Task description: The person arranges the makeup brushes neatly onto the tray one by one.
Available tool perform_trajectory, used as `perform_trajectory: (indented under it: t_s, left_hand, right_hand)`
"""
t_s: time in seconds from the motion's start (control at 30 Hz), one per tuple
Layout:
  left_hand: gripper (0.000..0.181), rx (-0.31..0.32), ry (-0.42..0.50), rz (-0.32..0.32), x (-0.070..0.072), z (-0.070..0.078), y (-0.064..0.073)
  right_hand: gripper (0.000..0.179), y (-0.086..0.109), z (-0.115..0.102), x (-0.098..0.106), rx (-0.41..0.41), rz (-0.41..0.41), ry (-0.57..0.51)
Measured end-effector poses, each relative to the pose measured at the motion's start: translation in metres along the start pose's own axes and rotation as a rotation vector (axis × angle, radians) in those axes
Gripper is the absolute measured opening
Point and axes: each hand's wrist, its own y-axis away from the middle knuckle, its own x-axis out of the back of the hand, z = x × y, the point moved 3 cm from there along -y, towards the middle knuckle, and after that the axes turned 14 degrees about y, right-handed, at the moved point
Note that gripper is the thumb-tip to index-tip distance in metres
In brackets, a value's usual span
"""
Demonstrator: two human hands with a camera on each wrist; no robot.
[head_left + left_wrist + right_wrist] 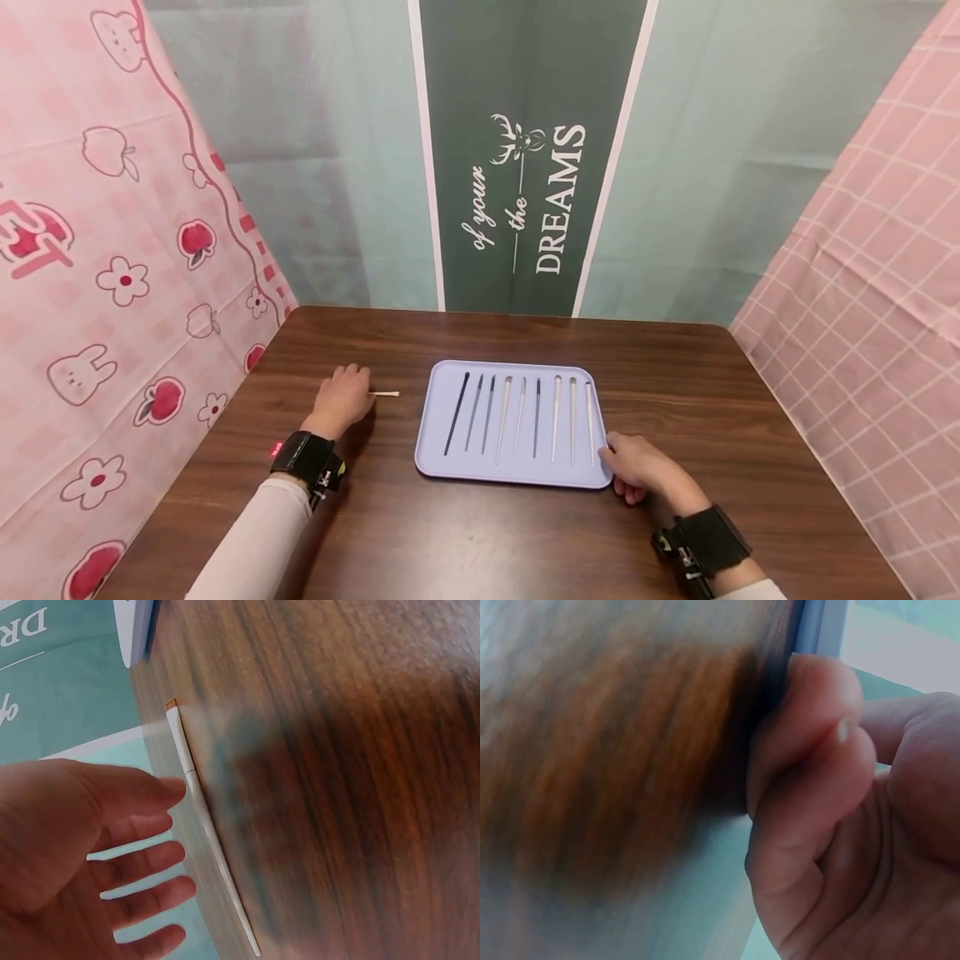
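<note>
My left hand [345, 402] hovers close over the table, fingers loosely spread and apart. Beside its thumb, a slim makeup brush [206, 814] with a white handle and a flat brown tip lies on the wood. Most of that brush is hidden by the hand in the head view, where only the tip end [386, 393] shows. A lilac tray [432, 437] lies right of it, bearing a row of several thin brushes, some dark, some pale. My right hand [636, 465] grips the tray's near right corner, thumb at the rim and the other fingers curled.
The brown wooden table [450, 542] ends at a far edge against a green curtain [360, 167] with white lettering. Pink patterned cloths [885, 250] hang at both sides. Black straps with small cameras [708, 542] sit on both wrists.
</note>
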Motion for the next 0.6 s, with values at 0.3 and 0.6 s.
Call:
perform_trajectory:
  t_s: [0.3, 0.6]
  left_hand:
    - [0.034, -0.025, 0.013, -0.059, -0.0043, -0.0037, -0.0063]
    - [0.034, -0.04, 0.019, -0.084, -0.006, -0.0062, -0.0067]
  right_hand:
    - [0.015, 0.0008, -0.0016, -0.0007, 0.003, 0.003, -0.002]
    - [0.015, 0.0007, -0.002, -0.0015, -0.009, 0.006, -0.007]
